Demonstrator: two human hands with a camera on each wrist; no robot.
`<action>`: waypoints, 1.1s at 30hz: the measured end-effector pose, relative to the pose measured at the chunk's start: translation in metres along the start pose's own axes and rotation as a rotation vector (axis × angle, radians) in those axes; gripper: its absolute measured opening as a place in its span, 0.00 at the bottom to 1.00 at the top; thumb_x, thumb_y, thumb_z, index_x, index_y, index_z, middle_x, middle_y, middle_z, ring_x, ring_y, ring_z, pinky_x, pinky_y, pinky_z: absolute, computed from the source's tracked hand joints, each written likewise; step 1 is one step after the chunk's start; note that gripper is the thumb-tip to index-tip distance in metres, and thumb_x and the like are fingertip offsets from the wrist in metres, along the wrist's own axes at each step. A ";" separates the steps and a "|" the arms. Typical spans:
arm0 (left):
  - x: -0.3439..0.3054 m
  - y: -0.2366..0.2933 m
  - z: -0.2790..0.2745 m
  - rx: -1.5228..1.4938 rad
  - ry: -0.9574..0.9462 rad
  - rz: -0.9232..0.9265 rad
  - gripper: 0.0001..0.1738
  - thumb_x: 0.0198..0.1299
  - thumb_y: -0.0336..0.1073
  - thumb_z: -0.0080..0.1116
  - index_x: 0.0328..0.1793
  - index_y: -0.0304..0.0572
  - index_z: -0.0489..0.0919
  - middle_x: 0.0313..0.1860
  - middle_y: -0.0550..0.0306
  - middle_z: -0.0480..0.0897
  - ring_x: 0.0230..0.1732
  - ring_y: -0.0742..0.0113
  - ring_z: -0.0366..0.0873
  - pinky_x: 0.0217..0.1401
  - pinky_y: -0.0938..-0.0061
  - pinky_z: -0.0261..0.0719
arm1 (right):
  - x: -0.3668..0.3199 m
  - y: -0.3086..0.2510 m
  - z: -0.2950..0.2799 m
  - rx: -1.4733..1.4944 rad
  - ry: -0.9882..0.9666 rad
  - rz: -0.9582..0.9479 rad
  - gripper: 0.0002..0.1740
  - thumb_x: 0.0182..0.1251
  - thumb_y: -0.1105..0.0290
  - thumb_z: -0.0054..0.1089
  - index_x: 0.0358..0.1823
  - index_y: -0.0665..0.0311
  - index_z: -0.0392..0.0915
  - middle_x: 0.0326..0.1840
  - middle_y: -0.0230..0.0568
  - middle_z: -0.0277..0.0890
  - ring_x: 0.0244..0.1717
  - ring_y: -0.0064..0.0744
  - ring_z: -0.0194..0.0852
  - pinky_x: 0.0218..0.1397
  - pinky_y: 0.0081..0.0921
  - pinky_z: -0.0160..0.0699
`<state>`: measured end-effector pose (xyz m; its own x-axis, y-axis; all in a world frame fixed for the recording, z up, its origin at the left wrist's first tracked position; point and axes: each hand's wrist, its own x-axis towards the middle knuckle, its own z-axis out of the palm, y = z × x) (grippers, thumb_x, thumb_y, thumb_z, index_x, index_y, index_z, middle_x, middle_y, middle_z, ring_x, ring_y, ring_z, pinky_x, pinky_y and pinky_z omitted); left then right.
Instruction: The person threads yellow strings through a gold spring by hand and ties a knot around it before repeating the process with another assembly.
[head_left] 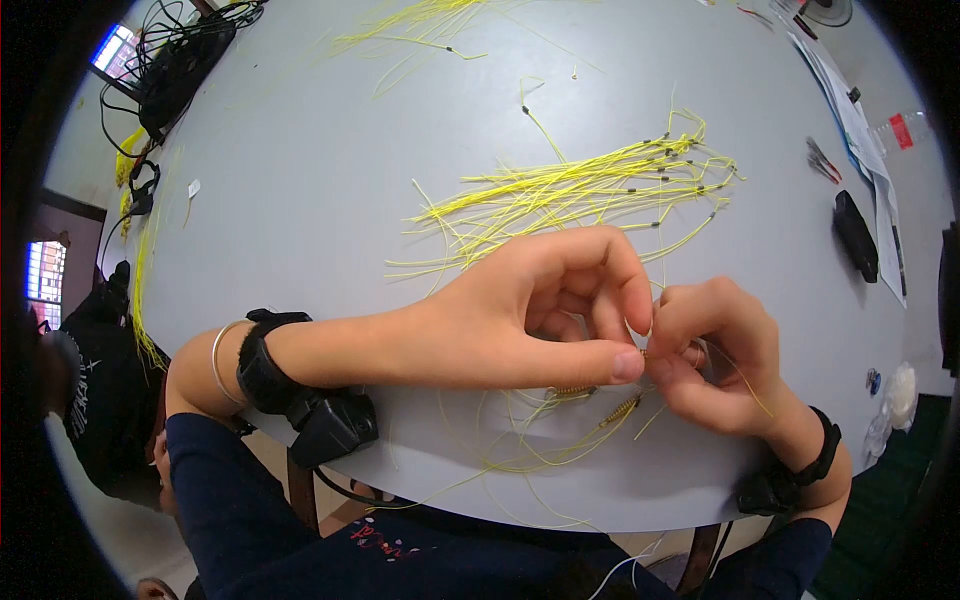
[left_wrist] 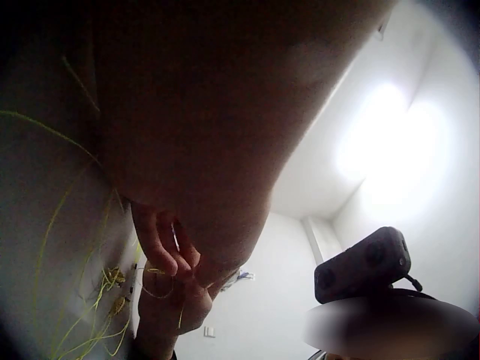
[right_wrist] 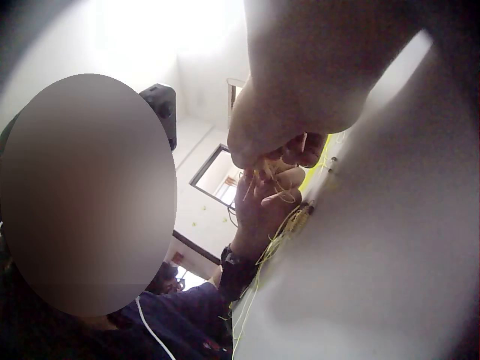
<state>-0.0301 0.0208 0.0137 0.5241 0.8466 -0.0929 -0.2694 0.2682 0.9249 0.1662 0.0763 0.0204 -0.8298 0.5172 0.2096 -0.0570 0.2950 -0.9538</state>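
Note:
In the head view the left hand (head_left: 550,310) and right hand (head_left: 715,350) meet fingertip to fingertip over the table's near part. Between thumb and fingers, each pinches a small gold-coloured piece with thin yellow wire, mostly hidden by the fingertips. A loose wire end arcs out past the right palm. Below the hands lie two coiled gold pieces, one a ribbed coil (head_left: 620,410), with thin yellow wires looping around them. The left wrist view shows the left hand (left_wrist: 202,217) dark and close; in the right wrist view the right hand (right_wrist: 300,97) covers much of the pinched piece.
A bundle of yellow wires (head_left: 590,190) with dark ends lies beyond the hands on the grey table (head_left: 300,200). More yellow wires (head_left: 430,20) are at the far edge. At right are pliers (head_left: 823,160), a black case (head_left: 855,236) and papers; black cables (head_left: 185,60) lie far left.

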 end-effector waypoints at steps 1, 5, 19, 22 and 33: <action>0.000 0.000 0.000 -0.026 0.007 -0.011 0.12 0.55 0.27 0.59 0.42 0.39 0.68 0.33 0.61 0.77 0.33 0.80 0.74 0.35 0.87 0.70 | 0.000 0.001 0.000 -0.048 0.003 -0.048 0.10 0.46 0.85 0.54 0.31 0.63 0.71 0.22 0.28 0.66 0.17 0.14 0.54 0.20 0.13 0.54; -0.001 0.007 0.001 -0.092 0.003 -0.073 0.10 0.59 0.32 0.56 0.42 0.39 0.67 0.30 0.58 0.78 0.30 0.79 0.74 0.30 0.87 0.69 | 0.000 -0.001 -0.001 -0.077 -0.019 -0.072 0.11 0.47 0.86 0.54 0.32 0.64 0.72 0.22 0.29 0.66 0.19 0.14 0.56 0.21 0.14 0.57; 0.000 0.011 0.002 -0.068 0.057 -0.071 0.10 0.59 0.34 0.55 0.41 0.40 0.67 0.27 0.60 0.76 0.25 0.80 0.70 0.26 0.87 0.66 | -0.001 0.003 -0.003 0.135 0.127 0.103 0.08 0.56 0.80 0.49 0.37 0.65 0.64 0.26 0.27 0.64 0.21 0.10 0.55 0.23 0.10 0.52; 0.000 0.009 0.001 -0.082 0.049 -0.046 0.10 0.59 0.34 0.55 0.41 0.39 0.67 0.26 0.61 0.76 0.24 0.80 0.70 0.26 0.86 0.66 | 0.000 0.001 -0.007 0.084 0.082 0.081 0.09 0.56 0.79 0.52 0.39 0.66 0.66 0.21 0.25 0.62 0.18 0.10 0.53 0.22 0.11 0.50; 0.000 0.002 -0.002 -0.045 0.016 -0.034 0.12 0.55 0.27 0.59 0.41 0.40 0.68 0.31 0.64 0.74 0.33 0.83 0.70 0.36 0.87 0.67 | 0.002 -0.001 -0.001 -0.260 0.094 -0.076 0.07 0.52 0.77 0.60 0.32 0.63 0.73 0.12 0.22 0.58 0.12 0.09 0.50 0.15 0.12 0.44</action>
<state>-0.0324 0.0221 0.0149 0.5206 0.8438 -0.1306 -0.2874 0.3172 0.9038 0.1649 0.0777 0.0217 -0.7729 0.5543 0.3089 0.0374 0.5258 -0.8498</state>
